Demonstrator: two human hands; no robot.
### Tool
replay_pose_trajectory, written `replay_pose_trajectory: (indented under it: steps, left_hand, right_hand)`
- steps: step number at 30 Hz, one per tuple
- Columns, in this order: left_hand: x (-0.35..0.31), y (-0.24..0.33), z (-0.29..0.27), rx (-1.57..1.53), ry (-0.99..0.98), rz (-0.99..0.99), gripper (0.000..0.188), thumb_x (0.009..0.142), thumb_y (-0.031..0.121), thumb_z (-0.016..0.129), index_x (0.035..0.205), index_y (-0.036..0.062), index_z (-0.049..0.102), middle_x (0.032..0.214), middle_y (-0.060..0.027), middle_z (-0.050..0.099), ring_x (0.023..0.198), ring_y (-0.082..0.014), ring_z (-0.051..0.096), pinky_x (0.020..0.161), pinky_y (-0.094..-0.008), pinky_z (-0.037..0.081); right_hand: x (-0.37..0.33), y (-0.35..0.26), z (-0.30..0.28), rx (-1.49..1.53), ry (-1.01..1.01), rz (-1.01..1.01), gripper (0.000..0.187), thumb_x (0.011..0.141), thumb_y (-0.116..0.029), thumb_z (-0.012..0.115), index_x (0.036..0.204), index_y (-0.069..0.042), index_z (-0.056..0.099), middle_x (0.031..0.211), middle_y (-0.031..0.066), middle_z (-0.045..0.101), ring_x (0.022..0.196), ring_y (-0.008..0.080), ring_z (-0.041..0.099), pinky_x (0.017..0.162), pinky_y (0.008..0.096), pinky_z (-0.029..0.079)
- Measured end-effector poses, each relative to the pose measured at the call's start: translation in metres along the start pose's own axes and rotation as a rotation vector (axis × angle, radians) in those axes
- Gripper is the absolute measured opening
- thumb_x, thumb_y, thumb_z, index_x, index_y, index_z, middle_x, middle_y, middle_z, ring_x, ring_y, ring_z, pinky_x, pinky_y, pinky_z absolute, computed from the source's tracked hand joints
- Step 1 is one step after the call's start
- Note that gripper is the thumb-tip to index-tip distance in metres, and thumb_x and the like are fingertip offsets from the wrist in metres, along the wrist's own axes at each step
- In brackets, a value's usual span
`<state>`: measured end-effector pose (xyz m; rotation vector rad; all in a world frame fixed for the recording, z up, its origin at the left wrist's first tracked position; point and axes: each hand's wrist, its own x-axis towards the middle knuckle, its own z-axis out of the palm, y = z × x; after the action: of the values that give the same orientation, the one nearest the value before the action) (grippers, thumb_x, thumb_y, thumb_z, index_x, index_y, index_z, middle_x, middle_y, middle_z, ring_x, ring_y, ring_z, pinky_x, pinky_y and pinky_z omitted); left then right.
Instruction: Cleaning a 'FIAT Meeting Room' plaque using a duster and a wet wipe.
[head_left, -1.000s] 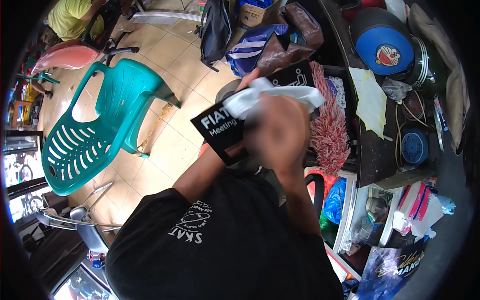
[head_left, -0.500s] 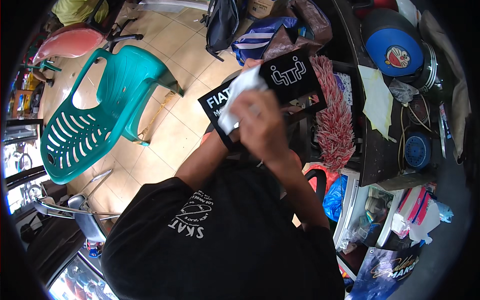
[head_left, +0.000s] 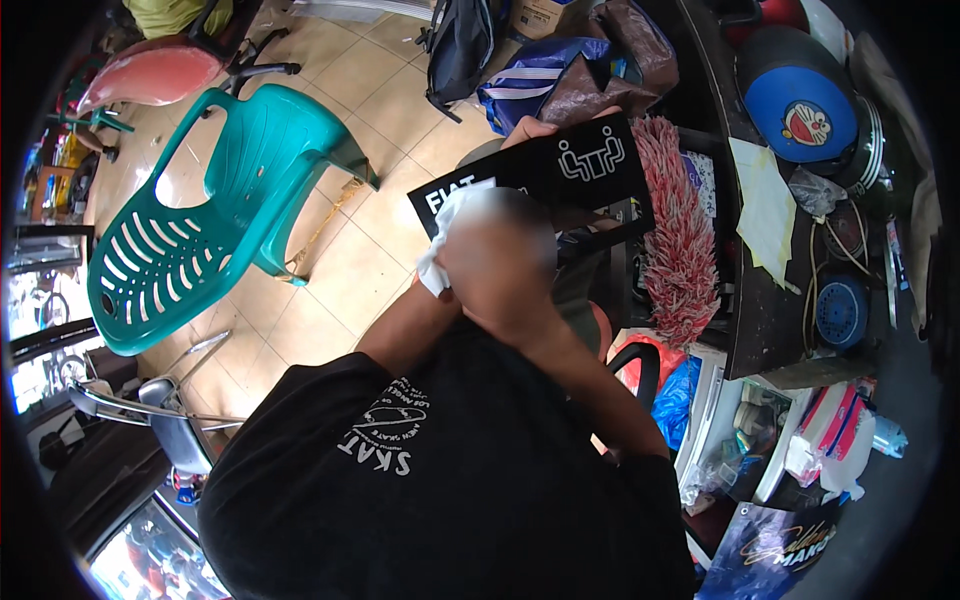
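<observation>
A flat black sign (head_left: pixel 545 172) with white lettering and a white pictogram of seated figures is held tilted in front of my chest. Behind it runs my left forearm, and the fingers of my left hand (head_left: pixel 530 130) curl over its far edge, gripping it. My right hand (head_left: pixel 500 265) is closed on a crumpled white wiping cloth (head_left: pixel 432 262), pressed against the sign's lower left part. Blur covers part of that hand, and it hides some of the lettering.
Left of me stands a green plastic chair (head_left: pixel 215 225) on the tiled floor (head_left: pixel 345 255). A red-and-white fluffy duster (head_left: pixel 680 235) lies beside a dark cluttered table (head_left: pixel 755 320). Bags, including a blue one (head_left: pixel 535 75), sit beyond the sign.
My right hand and the white cloth have slid down and left across the sign, uncovering more of its middle. The sign has shifted slightly in view, still held by my left hand.
</observation>
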<state>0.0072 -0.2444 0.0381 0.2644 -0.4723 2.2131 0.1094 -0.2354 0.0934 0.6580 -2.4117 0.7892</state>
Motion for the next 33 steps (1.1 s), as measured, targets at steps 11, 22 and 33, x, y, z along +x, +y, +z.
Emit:
replay_pose_trajectory:
  steps: [11, 22, 33]
  left_hand:
    - [-0.052, -0.020, 0.033, 0.417, 0.097, 0.239, 0.044, 0.094, 0.040, 0.055, 0.109, -0.0006, 0.058, 0.093, -0.0123, 0.060, 0.091, -0.0248, 0.063, 0.083, -0.0364, 0.052]
    - [-0.037, -0.042, 0.030, 0.806, 0.203, 0.483, 0.040, 0.096, 0.037, 0.054, 0.110, -0.0006, 0.057, 0.095, -0.0114, 0.058, 0.091, -0.0224, 0.061, 0.085, -0.0339, 0.050]
    - [-0.040, -0.048, -0.023, 0.950, 0.334, 0.426, 0.030, 0.099, 0.028, 0.049, 0.106, 0.0000, 0.057, 0.091, -0.0100, 0.059, 0.087, -0.0216, 0.061, 0.083, -0.0332, 0.051]
  right_hand:
    - [0.039, 0.015, -0.031, -0.011, -0.095, 0.048, 0.061, 0.071, -0.037, 0.080, 0.121, -0.007, 0.063, 0.130, 0.0125, 0.054, 0.124, 0.0319, 0.048, 0.108, 0.0466, 0.032]
    - [0.043, 0.026, -0.018, 0.139, -0.125, 0.107, 0.058, 0.073, -0.036, 0.081, 0.118, -0.005, 0.059, 0.108, 0.0129, 0.061, 0.095, 0.0311, 0.058, 0.086, 0.0417, 0.042]
    - [0.038, 0.033, 0.001, 0.168, -0.141, 0.417, 0.027, 0.087, -0.021, 0.070, 0.098, 0.003, 0.064, 0.087, 0.0133, 0.065, 0.082, 0.0340, 0.062, 0.074, 0.0410, 0.044]
